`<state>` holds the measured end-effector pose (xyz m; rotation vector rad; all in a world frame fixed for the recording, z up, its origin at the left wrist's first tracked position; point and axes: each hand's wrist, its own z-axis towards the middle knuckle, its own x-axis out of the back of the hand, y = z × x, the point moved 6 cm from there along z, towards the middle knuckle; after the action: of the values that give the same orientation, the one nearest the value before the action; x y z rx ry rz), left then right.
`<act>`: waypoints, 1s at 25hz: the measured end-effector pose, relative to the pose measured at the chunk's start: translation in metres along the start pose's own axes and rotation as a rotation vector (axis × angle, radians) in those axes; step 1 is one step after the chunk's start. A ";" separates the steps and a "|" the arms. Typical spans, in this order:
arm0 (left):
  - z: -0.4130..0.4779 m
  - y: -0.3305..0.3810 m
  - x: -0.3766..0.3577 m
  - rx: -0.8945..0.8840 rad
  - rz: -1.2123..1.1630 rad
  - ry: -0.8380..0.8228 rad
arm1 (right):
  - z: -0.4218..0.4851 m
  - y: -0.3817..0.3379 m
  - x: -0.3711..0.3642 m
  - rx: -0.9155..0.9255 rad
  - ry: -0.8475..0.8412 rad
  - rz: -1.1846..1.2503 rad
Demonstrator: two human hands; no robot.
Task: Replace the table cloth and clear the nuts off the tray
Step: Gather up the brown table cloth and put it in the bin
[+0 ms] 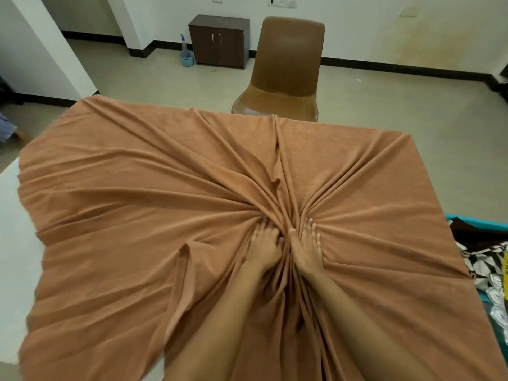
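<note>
An orange-brown table cloth [143, 193] covers most of the table, bunched into folds that run toward its middle. My left hand [265, 247] and my right hand [306, 250] lie side by side on the cloth at the centre of the folds. Both press flat on the fabric with fingers straight, and a ridge of gathered cloth stands between them. No tray or nuts are in view.
Bare white table top [12, 243] shows along the left edge. A brown chair [286, 70] stands at the far side. A dark cabinet [218, 41] and a spray bottle [187, 52] stand by the back wall. Patterned fabric and foil packets [492, 273] lie at the right.
</note>
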<state>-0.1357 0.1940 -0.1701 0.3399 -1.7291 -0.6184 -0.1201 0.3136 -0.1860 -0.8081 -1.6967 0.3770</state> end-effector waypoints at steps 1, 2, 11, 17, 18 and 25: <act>-0.006 0.017 -0.007 -0.065 -0.047 -0.019 | 0.000 0.001 0.002 -0.019 0.014 0.054; -0.013 0.032 -0.009 -0.111 -0.132 -0.039 | 0.000 0.002 0.004 -0.043 0.035 0.121; -0.061 -0.119 0.130 0.401 -0.370 0.621 | -0.006 -0.005 0.008 0.041 0.123 -0.067; -0.037 -0.196 0.136 0.954 -0.199 0.363 | -0.008 -0.005 0.005 0.054 0.132 -0.125; -0.023 -0.189 0.131 0.881 -0.184 0.347 | -0.007 -0.005 0.005 0.058 0.136 -0.140; 0.061 -0.067 0.060 0.385 -0.240 -0.042 | -0.006 -0.005 0.000 0.137 0.063 -0.148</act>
<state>-0.2159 0.1209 -0.1685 0.8189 -1.8604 -0.4613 -0.1166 0.3092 -0.1808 -0.5848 -1.6412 0.3576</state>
